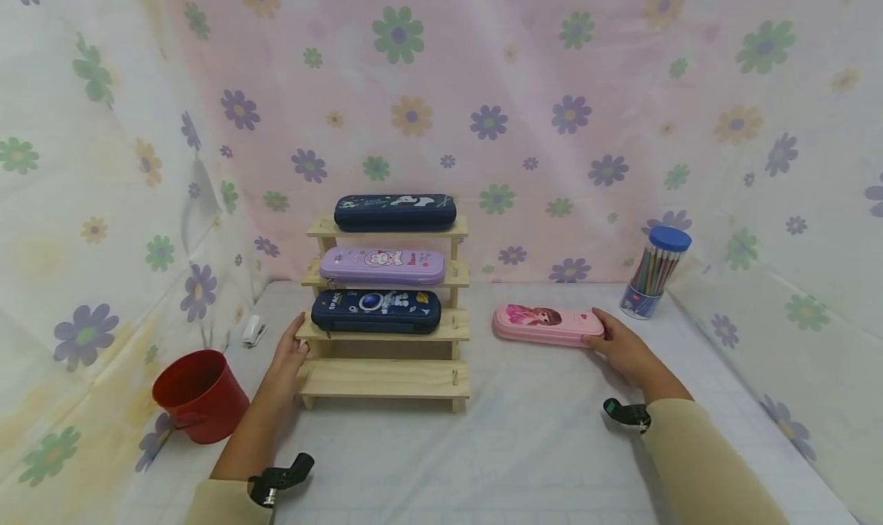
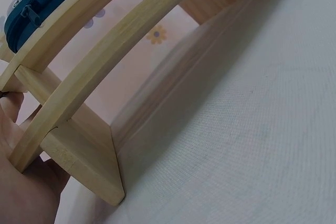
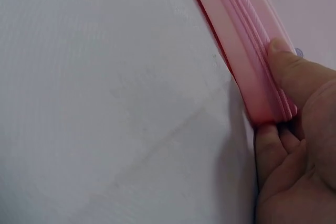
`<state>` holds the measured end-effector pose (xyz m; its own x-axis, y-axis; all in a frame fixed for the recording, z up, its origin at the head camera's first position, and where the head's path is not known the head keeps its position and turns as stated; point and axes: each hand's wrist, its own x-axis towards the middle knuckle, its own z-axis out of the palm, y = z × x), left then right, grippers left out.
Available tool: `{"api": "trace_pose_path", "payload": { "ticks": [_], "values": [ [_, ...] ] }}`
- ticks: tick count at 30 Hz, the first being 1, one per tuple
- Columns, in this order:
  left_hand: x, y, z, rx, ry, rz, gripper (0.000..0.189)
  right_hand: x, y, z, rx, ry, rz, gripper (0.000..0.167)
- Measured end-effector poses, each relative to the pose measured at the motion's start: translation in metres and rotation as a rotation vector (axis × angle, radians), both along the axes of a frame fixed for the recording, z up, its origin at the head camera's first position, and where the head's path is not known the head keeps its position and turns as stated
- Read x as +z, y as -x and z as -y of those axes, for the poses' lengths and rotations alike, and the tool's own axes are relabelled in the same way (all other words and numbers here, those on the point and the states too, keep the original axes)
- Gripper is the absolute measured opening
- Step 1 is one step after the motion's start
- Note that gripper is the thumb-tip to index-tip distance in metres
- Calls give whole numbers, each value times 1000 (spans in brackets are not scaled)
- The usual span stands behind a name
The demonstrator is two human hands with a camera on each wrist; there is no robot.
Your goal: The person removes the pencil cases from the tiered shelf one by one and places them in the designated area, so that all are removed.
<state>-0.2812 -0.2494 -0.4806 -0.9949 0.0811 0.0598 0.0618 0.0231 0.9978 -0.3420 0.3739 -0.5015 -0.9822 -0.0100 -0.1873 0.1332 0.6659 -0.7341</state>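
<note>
A pink pencil case (image 1: 545, 325) with a cartoon girl on its lid lies right of the wooden rack. My right hand (image 1: 624, 349) grips its right end, and the right wrist view shows the thumb (image 3: 294, 72) along the zipped side. At the left side of the tiered wooden rack (image 1: 386, 378), my left hand (image 1: 286, 360) holds the frame near the lower tiers. A navy pencil case (image 1: 395, 217), a lilac one (image 1: 382, 267) and a dark blue space-print one (image 1: 375, 312) lie on the upper three tiers. The bottom tier is bare.
A red bucket (image 1: 200, 395) stands left of my left forearm. Behind it lies a small white object (image 1: 254, 330). At the back right, a blue-lidded tub of pencils (image 1: 651, 272) stands near the flowered cloth wall (image 1: 745, 165).
</note>
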Motion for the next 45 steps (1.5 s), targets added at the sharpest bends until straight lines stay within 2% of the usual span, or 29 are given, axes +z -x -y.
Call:
{"api": "trace_pose_path", "payload": {
  "ticks": [6,14,18,22,25,28,30,34,38,41,45],
  "values": [
    [0,-1,3,18,83,58,63,-4,1,1,-33,11,13,100],
    [3,-2,2,15,140,46,62,-11,-8,4,-93,-16,-24,110],
    [4,-5,4,14,139,56,62,-2,-20,18,-176,63,36,111],
    [2,-5,5,14,111,52,62,12,-33,41,-305,113,82,114],
    [0,-4,5,9,86,30,62,22,-40,64,-414,135,25,108],
    [-3,-2,5,-16,30,-28,63,27,-45,85,-508,159,-84,96],
    [-4,-1,5,-22,3,-39,62,29,-47,99,-542,177,-156,89],
    [-1,-2,3,-4,29,-8,62,34,-50,124,-521,213,-264,79],
    [2,-1,2,10,67,9,63,42,-53,149,-400,233,-327,70],
    [1,0,2,2,45,-8,63,48,-56,169,-307,225,-343,67],
    [-2,1,2,-14,-7,-40,62,52,-59,196,-249,207,-415,65]
  ]
}}
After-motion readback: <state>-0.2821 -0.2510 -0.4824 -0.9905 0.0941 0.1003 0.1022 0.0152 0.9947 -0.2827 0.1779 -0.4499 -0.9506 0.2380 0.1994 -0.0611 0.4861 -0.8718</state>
